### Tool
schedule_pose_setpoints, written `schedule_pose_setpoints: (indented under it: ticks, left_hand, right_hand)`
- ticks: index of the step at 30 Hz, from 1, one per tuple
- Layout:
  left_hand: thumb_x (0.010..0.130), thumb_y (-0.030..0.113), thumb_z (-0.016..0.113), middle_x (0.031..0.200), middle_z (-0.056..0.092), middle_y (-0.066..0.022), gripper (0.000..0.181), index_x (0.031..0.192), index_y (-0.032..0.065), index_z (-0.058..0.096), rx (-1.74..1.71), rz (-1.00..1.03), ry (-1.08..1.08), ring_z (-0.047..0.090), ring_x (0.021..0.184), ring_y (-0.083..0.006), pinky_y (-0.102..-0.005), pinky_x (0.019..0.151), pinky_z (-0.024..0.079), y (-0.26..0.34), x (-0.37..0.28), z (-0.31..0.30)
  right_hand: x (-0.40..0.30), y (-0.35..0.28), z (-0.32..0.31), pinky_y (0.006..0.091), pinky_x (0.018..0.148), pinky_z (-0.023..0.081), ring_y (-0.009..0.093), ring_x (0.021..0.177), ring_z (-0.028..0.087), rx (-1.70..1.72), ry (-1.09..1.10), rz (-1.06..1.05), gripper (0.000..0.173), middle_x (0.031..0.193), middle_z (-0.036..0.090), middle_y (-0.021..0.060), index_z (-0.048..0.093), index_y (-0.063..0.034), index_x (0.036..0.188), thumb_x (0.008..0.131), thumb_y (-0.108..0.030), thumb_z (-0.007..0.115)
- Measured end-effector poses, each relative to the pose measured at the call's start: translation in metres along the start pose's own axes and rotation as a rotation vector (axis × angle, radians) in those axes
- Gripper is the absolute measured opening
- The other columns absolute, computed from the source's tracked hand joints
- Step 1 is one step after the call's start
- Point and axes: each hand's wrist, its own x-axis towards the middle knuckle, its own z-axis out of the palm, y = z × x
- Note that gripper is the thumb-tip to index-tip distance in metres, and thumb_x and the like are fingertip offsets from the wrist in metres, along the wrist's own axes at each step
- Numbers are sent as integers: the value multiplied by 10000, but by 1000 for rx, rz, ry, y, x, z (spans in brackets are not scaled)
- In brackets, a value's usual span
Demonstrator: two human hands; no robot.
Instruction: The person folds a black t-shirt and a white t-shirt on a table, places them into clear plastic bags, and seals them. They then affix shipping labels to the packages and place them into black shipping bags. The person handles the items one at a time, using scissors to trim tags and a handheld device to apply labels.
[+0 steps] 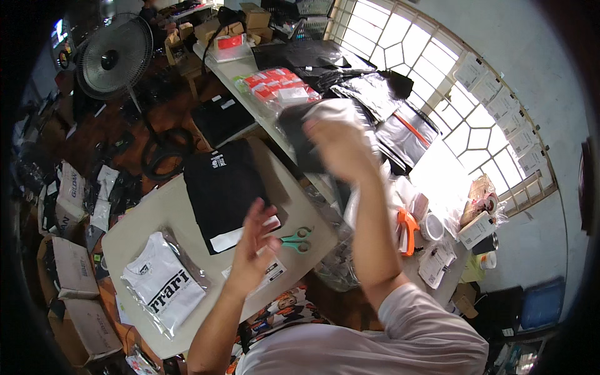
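My left hand [255,248] hovers over the near table [178,337], fingers apart and nothing in them. Just beyond it lies a folded black T-shirt [225,192] with a white strip [227,241] along its near edge. Green-handled scissors [296,240] rest right of that hand, their blades hidden behind it. A printed paper sheet [274,272] lies partly under the hand. To the left is a folded white T-shirt [168,286] in a transparent plastic bag. My right hand [340,145], blurred, is over dark plastic bags [300,131] on the side table; its grip cannot be made out.
The long side table [225,70] also bears a pack of red-and-white items [281,84], an orange tape dispenser [408,232] and a white tub [431,227]. A pedestal fan [112,58] and cardboard boxes [77,267] stand left. Another person [152,16] is at the far back.
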Motion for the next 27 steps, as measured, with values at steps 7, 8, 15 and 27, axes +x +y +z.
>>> schedule_pose_setpoints:
  ticks: [7,8,15,27]
  left_hand:
    - [861,85,663,1225,560,-112,582,1372,18,392,2,12,485,545,1108,-200,-308,970,419,39,-35,-63]
    - [865,59,648,1179,583,-100,525,1341,13,429,47,-2,568,561,1065,-184,-297,950,429,48,-47,-82]
    - [827,28,592,1067,637,-81,419,1242,43,535,-103,-28,821,627,922,-185,-305,811,513,111,-169,-209]
    - [753,274,725,1229,555,-195,702,1314,-23,428,496,-470,880,558,1097,-270,-364,902,469,69,-308,-370]
  right_hand:
    - [-37,-148,123,370,920,466,320,1126,568,1024,-98,11,370,1184,600,214,601,11,1161,979,-281,465]
    - [-45,-147,131,350,925,461,288,1125,570,1186,-72,32,341,1209,590,194,599,-2,1176,974,-253,487]
    - [-92,-148,209,315,870,477,232,1115,559,1112,-86,273,426,1393,443,130,533,-71,1287,924,-280,612]
    - [-46,-281,338,314,858,472,215,923,633,911,-368,224,442,1028,652,184,570,41,1152,769,-135,703]
